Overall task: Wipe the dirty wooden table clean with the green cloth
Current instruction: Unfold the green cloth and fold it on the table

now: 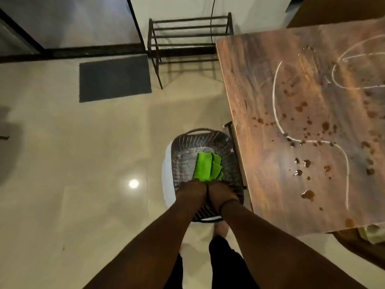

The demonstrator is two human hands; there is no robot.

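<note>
We are at the fetching step: our left hand [190, 189] and right hand [221, 193], side by side, both pinch the near edge of the green cloth [208, 166] lying in the dark basket [183, 147] on the floor. Next we lift it over to the stained wooden worktop [260, 80]

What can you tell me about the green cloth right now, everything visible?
The bright green cloth looks like soft microfibre, folded into loose overlapping layers. It lies inside the dark perforated plastic basket on the floor, left of the stained wooden table. Its near edge meets both hands, the left hand and right hand, side by side; their fingers are hidden, so an actual grip can't be confirmed. It looks clean and has not reached the table.
</note>
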